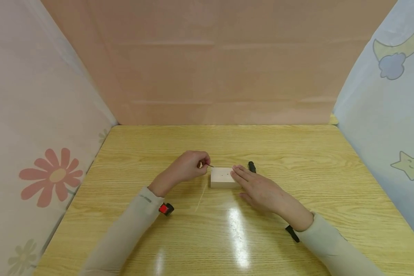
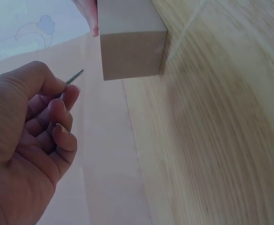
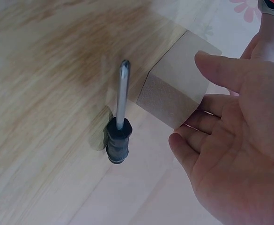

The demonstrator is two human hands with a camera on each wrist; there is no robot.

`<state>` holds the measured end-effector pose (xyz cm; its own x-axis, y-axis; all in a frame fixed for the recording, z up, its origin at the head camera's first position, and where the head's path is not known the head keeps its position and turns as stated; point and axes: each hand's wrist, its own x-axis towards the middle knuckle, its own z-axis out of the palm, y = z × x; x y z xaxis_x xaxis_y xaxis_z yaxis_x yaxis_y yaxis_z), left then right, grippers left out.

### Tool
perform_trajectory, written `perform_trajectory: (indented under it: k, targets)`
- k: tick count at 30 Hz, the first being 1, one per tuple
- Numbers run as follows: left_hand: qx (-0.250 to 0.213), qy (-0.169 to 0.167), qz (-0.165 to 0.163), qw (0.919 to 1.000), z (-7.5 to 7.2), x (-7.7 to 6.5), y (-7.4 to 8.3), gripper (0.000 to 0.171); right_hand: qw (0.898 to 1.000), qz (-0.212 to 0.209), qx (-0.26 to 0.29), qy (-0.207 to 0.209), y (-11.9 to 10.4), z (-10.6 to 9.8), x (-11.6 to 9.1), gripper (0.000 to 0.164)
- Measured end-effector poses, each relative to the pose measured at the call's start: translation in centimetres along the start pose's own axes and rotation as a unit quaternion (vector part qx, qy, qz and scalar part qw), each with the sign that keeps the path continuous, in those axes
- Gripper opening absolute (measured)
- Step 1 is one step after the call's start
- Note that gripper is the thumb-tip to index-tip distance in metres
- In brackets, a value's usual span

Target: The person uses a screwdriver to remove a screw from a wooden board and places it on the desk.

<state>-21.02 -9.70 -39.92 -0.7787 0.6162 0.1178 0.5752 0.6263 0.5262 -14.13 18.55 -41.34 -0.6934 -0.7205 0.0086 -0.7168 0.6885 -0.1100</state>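
A pale wooden block [image 1: 221,177] lies on the table, with small dark spots on its top. My left hand [image 1: 191,165] pinches a small threaded screw [image 2: 74,77] between thumb and index finger, its tip pointing up toward the block's left end. The screw and block stand apart in the left wrist view. My right hand [image 1: 262,190] rests with its fingers extended over the block's right end; its thumb is along the near side. Beyond that hand is a screwdriver [image 3: 120,119] with a black handle and metal shaft, mostly hidden in the head view.
The wood-grain table [image 1: 151,237] extends around both arms. A peach-coloured backdrop [image 1: 220,69] stands at its far edge, with patterned white sheets on the left and right. Black straps are on both wrists.
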Motion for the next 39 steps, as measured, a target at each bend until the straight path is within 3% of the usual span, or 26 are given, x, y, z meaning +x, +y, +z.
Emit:
perform_trajectory:
  k: [6,18,28,32,39]
  targets:
    - [0.000,0.006,-0.009,0.9999,-0.4,-0.8,-0.6,0.009,1.000,0.002,-0.007,0.001,0.0,-0.1,-0.1,0.068]
    - [-0.010,-0.013,-0.037,0.9992,-0.9,-2.2,-2.0,0.008,1.000,-0.003,-0.015,-0.003,-0.1,-0.2,0.0,0.070]
    - [-0.008,-0.066,-0.032,0.9973,0.0,-2.6,-3.6,0.011,1.000,-0.005,-0.011,0.005,-0.3,-0.2,0.0,0.070]
    - [-0.003,-0.082,-0.017,0.9965,0.4,-2.7,-3.8,0.011,1.000,-0.005,-0.013,0.007,-0.3,-0.2,0.1,0.070]
    - [-0.002,-0.110,-0.019,0.9938,1.0,-3.1,-4.0,0.013,1.000,0.009,-0.008,-0.013,-0.6,-0.2,0.2,0.070]
